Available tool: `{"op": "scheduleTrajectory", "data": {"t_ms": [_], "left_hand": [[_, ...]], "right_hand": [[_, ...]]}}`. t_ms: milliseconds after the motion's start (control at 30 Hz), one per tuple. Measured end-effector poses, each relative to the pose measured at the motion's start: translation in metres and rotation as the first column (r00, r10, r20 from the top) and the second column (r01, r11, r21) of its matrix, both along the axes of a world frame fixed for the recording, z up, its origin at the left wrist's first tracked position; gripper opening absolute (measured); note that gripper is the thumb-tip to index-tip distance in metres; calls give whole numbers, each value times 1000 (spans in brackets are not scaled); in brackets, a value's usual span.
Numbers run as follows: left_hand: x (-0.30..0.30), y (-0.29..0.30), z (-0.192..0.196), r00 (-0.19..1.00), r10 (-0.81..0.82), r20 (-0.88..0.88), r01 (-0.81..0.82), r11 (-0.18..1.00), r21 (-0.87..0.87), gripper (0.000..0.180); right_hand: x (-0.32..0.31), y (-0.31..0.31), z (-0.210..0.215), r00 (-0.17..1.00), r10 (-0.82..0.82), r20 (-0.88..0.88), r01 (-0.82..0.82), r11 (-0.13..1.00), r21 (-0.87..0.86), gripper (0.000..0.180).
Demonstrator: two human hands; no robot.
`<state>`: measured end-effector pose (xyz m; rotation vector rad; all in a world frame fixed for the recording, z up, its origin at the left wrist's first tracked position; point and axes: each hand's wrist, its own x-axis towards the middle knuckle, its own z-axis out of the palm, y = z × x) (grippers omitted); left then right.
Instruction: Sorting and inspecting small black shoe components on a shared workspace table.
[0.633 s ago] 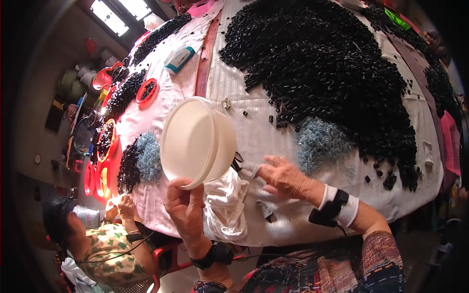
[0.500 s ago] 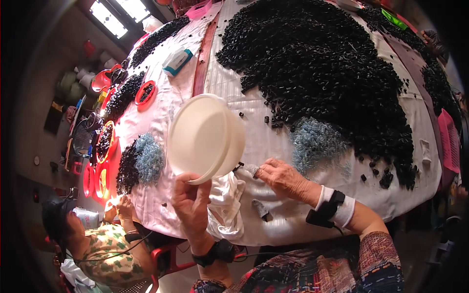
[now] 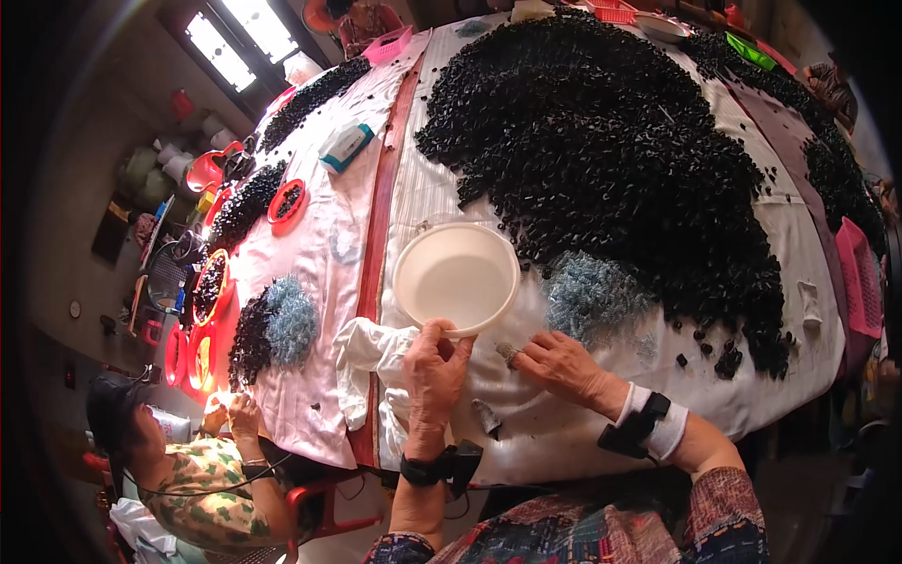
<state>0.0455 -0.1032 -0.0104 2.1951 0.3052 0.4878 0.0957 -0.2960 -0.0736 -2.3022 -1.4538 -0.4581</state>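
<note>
Head view, left to right. Table (image 3: 601,414), cloth-covered; on its left part, a small blue heap (image 3: 292,321) of fine pieces, adjoining a strip of black pieces (image 3: 249,343). White cloth (image 3: 362,362), one, crumpled, towards the near edge. Left hand (image 3: 434,381), thumb and fingers closed on the near rim of a white bowl (image 3: 456,277); bowl over the table's near half, mouth facing up, no contents visible, base contact not determinable. Grey scrap (image 3: 487,418), one, by the near edge. Right hand (image 3: 564,367), fingers drawn narrow about a small grey piece (image 3: 507,353); whether pinched or worn, cannot tell. Larger blue heap (image 3: 597,296), one, just beyond that hand, against the main black heap (image 3: 611,141), which reaches towards the far edge. Pink basket (image 3: 857,282), one, right edge. Step in hand, as judged: positioning the bowl one-handed. Next move, as judged, calls for a steady rim hold and right fingers clear of the bowl.
</note>
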Motion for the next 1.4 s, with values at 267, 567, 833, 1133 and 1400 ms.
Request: {"op": "scheduleTrajectory", "data": {"t_ms": [267,567,833,1133,1400], "left_hand": [[1,-9,-23,995,-22,-93,30,996,87,24],[17,-5,-26,994,-38,-107,33,998,-47,42],[-5,-22,3,997,67,-33,-66,997,39,62],[-2,-44,36,990,22,142,8,978,-210,27],[-34,-74,69,959,-47,278,167,890,-424,16]], "right_hand": [[-1,-20,8,999,-46,-26,45,999,-29,18],[2,-29,19,997,-63,42,57,991,123,24],[-22,-69,47,987,-132,-92,147,972,181,43],[-61,-77,54,982,-2,-190,37,983,180,50],[-71,-114,53,958,-118,-261,174,963,204,54]]}}
